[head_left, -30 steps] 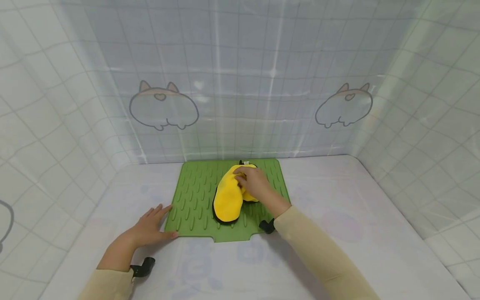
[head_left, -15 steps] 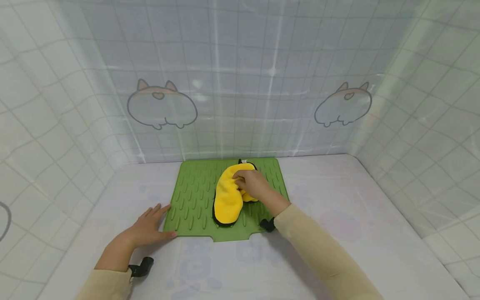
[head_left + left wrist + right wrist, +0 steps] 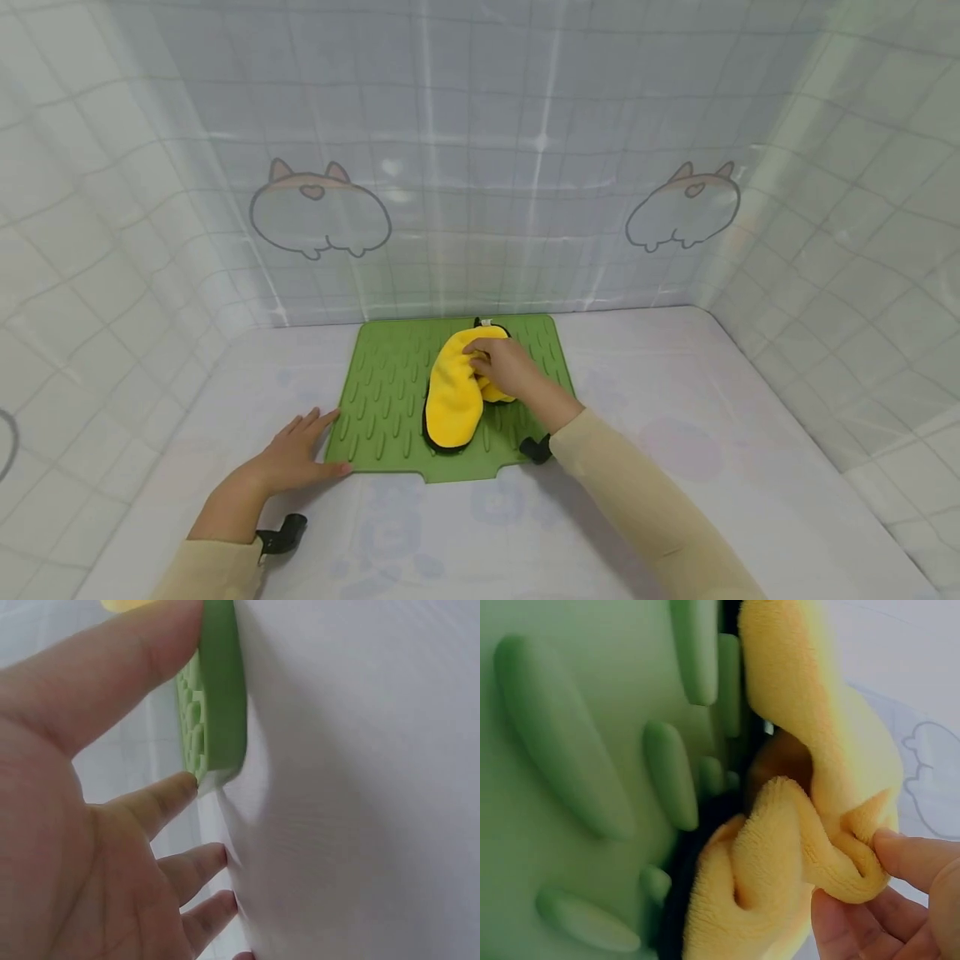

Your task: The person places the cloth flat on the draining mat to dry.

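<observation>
A folded yellow plush cloth (image 3: 454, 417) with black edging lies on a green mat (image 3: 381, 417) with raised oblong ribs. A small white tag shows at its far edge. My right hand (image 3: 504, 367) pinches a fold near the cloth's upper right; in the right wrist view, thumb and fingertips squeeze the yellow pile (image 3: 780, 825). My left hand (image 3: 296, 457) rests with spread fingers at the mat's near left corner. Close up in the left wrist view, the thumb touches the mat's thick side (image 3: 223, 712), and an index fingertip is at its corner.
The mat lies on a pale patterned table cover (image 3: 435, 542), its far edge near the back wall (image 3: 480, 233). Tile-patterned side walls (image 3: 847, 275) stand to left and right. A black wrist mount (image 3: 283, 535) sits at each sleeve.
The yellow cloth has slid slightly toward me and its surface has wrinkled, with my right hand still pinching it. My left hand stays at the mat's corner.
</observation>
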Tool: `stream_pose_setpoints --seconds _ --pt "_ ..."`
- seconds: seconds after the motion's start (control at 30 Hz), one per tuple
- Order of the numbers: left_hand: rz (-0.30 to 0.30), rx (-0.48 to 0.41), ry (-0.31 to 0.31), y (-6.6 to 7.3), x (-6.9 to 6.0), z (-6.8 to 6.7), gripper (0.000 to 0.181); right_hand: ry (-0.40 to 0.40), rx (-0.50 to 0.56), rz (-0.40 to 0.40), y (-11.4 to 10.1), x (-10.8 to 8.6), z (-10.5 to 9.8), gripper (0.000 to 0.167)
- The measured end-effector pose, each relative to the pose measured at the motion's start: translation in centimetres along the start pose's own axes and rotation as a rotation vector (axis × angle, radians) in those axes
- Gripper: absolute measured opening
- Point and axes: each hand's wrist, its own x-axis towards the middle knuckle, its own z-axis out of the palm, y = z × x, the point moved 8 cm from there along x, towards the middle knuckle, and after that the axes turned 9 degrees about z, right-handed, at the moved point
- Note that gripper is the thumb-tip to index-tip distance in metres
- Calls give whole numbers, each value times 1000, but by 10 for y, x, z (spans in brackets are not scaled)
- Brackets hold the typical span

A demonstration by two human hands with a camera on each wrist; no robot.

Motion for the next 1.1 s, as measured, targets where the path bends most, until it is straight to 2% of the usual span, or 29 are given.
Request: stream_pose_setpoints --seconds 0.23,0.43,0.7,0.8,0.9,1.1 --pt "1 17 -6 0 -1 -1 100 -16 72 26 4 -3 -13 28" --pt "-4 6 -31 11 3 -7 94 -10 107 66 18 -9 -32 31" --pt "-11 -8 -32 30 20 -14 83 47 87 96 35 -18 -55 34" --pt "-5 -50 -12 40 28 -14 78 61 94 94 41 -21 -58 34" --pt "1 -72 16 52 38 -13 74 65 105 107 50 -24 -60 33" --pt "-25 -104 59 69 53 -4 67 31 102 127 64 -24 -54 34"
